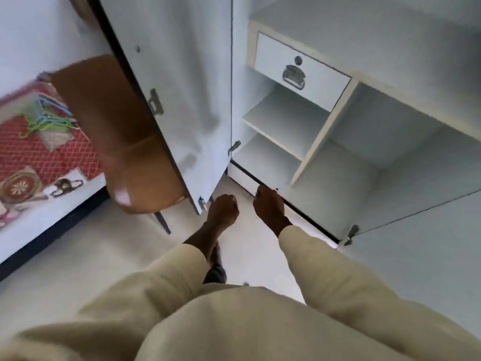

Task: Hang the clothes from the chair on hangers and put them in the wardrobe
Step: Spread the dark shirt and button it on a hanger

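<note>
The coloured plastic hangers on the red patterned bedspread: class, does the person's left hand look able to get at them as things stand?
Probably not directly: the brown wooden chair and the open white wardrobe door stand between the left hand and the coloured plastic hangers.

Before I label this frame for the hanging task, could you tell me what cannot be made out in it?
- Chair, head view: wardrobe door hides its right side; motion blur; no clothes are discernible on it.
- Hangers on the bed: small and blurred, count unclear.
- Wardrobe's hanging rail: beyond the top edge.
- Left hand and right hand: curled, blurred; contents unclear.
</note>
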